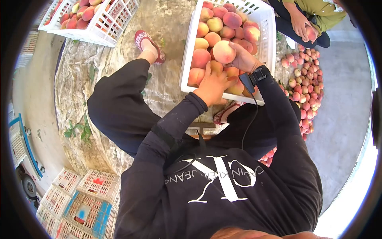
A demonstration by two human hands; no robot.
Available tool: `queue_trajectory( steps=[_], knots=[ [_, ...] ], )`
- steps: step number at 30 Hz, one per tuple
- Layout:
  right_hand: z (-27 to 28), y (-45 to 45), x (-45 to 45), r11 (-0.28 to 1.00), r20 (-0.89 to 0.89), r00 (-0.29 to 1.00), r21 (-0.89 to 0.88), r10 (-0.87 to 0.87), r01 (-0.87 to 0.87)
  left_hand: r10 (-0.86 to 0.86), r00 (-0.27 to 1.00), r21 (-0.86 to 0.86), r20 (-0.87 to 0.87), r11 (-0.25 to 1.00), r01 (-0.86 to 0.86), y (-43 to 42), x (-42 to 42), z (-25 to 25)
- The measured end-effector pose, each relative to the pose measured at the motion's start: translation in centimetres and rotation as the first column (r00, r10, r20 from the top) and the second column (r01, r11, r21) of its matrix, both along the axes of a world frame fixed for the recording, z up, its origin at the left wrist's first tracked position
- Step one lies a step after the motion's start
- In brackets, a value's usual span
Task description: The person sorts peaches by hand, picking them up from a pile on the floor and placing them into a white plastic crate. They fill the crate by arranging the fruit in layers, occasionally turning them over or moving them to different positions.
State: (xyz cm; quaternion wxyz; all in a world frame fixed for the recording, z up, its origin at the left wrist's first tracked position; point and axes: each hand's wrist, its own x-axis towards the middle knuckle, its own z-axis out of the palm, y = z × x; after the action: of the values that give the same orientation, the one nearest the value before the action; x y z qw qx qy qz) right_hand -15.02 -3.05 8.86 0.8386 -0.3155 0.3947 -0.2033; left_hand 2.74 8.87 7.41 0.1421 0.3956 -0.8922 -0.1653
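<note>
The round, pale yellow-and-pink peach (224,52) sits in the right hand (245,60), just above the white rectangular plastic crate (269,44). The fingers and thumb of that hand close around the peach from its right side, leaving most of the upper surface bare. The left hand (213,85) reaches over the crate's near side and touches the red-and-yellow ripe peaches (201,58) inside; its fingers are somewhat spread, the index stretched forward, and I cannot tell whether they grip any single fruit.

The held peach looks light enough for one hand, firm yet probably tender under the skin. A hard pinch would likely bruise it, so the broad pads seem better than tips or nails, set around its widest part. The skin may be lightly fuzzy, which should help against slipping, though the texture is too fine to judge. Fruit packed against fruit leaves little room for fingers, so the exposed upper sides look the easiest to take hold of.

To the right of the crate lies a loose pile of reddish peaches (306,79); beyond the crate's far right corner, a co-worker's hands (300,26) hold another peach (311,33).
</note>
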Motion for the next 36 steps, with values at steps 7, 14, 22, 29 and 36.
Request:
queue_trajectory(
  steps=[7, 14, 22, 29, 36],
  knots=[
    [-1.8, 1.5, -0.6, 0.994, -0.417, 0.903, 0.02, 0.105, -0.106, 0.005, 1.0, -0.001, 0.008, 1.0, -0.005, -0.1, 0.0, 0.2],
    [-0.5, 3.5, 0.8, 0.963, -0.591, 0.805, -0.182, 0.053, -0.197, -0.006, 1.0, 0.084, 0.016, 0.996, 0.005, 0.5, 1.0, 0.7],
    [-0.4, 3.4, 0.7, 0.957, -0.479, 0.873, -0.201, 0.089, -0.207, 0.102, 0.975, -0.059, -0.197, 0.992, -0.116, -2.9, 1.3, 1.4],
    [-1.2, 3.9, -0.4, 0.94, -0.468, 0.882, -0.272, 0.057, -0.204, 0.14, 0.99, 0.064, -0.03, 0.988, -0.138, -5.7, 0.6, -0.5],
    [-1.0, -0.7, -4.4, 0.536, -0.611, 0.652, -0.768, -0.449, -0.35, 0.185, 0.981, 0.021, 0.061, 0.982, -0.187, -6.7, 0.0, -1.4]
  ],
)
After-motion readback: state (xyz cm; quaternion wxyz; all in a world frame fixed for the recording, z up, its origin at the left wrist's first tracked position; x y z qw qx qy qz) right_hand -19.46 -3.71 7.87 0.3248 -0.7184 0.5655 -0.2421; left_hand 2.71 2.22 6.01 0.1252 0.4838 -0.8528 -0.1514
